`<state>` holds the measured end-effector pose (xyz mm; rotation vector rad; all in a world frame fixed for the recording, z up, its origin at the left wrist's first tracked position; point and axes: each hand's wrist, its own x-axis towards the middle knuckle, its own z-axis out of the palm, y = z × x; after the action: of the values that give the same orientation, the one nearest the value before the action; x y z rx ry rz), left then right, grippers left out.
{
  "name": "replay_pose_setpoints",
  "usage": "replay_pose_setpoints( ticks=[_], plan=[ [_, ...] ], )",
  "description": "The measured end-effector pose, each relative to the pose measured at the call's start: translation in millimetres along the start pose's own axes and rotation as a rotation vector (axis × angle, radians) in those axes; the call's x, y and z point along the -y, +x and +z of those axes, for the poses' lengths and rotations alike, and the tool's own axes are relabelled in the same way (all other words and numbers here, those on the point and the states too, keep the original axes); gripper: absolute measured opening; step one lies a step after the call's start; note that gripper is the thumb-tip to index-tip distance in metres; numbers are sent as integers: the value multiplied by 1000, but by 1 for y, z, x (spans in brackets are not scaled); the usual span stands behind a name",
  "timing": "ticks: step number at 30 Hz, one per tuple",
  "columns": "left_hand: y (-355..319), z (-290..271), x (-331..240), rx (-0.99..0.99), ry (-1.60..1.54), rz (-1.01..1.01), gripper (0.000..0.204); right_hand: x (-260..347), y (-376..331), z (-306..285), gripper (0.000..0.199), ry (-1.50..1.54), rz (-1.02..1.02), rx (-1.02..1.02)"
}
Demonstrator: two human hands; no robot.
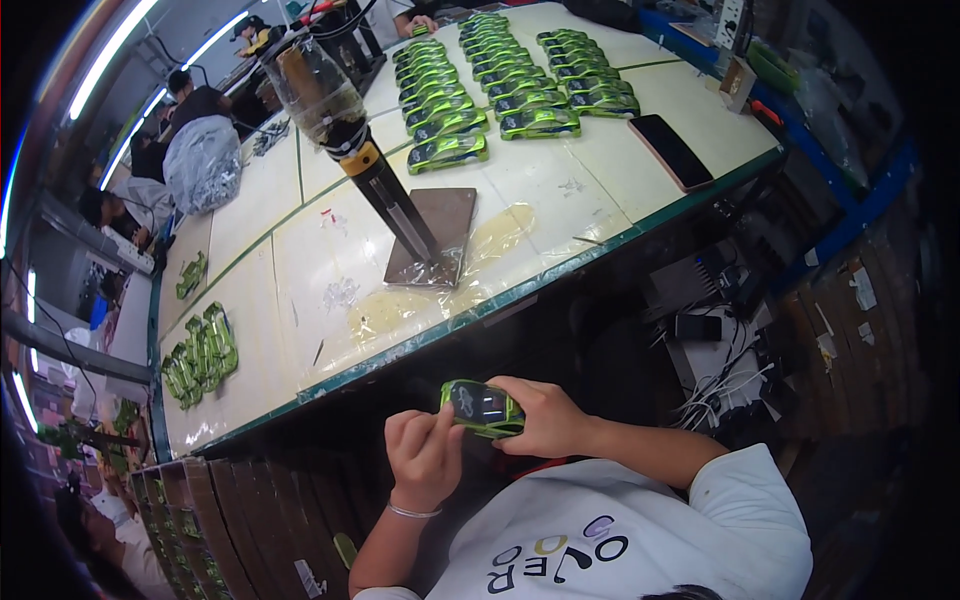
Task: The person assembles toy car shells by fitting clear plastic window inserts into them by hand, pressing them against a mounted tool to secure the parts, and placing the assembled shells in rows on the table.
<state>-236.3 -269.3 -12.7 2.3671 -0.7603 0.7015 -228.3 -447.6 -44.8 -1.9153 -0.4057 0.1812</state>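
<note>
A green toy car body (484,405) with a dark top is held above my lap, just off the table's near edge. My right hand (545,418) grips its right end, fingers over the top and thumb beneath. At the other end, my left hand (424,455) is closed, with a fingertip and thumb against the car's left edge. Its remaining fingers are curled in, and whatever may lie inside them is hidden. A thin bracelet (414,512) circles my left wrist.
Rows of similar green car bodies (540,122) cover the table's far side; several more (200,355) stand at the left. A tool on a brown base plate (462,225) rises mid-table. A phone (670,152) lies near the right edge. Cables (715,390) tangle below right. Other people sit far left.
</note>
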Motion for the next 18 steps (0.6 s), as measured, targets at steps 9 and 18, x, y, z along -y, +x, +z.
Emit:
replay_pose_setpoints(
  ticks=[9, 18],
  plan=[
    [-9, 32, -13, -307, -1352, -1036, 32, -3, 3, 3, 59, -268, -302, -47],
    [-29, 15, 1, -298, -1306, -1084, 32, -72, 106, -158, 11, -783, -307, -664]
  ],
)
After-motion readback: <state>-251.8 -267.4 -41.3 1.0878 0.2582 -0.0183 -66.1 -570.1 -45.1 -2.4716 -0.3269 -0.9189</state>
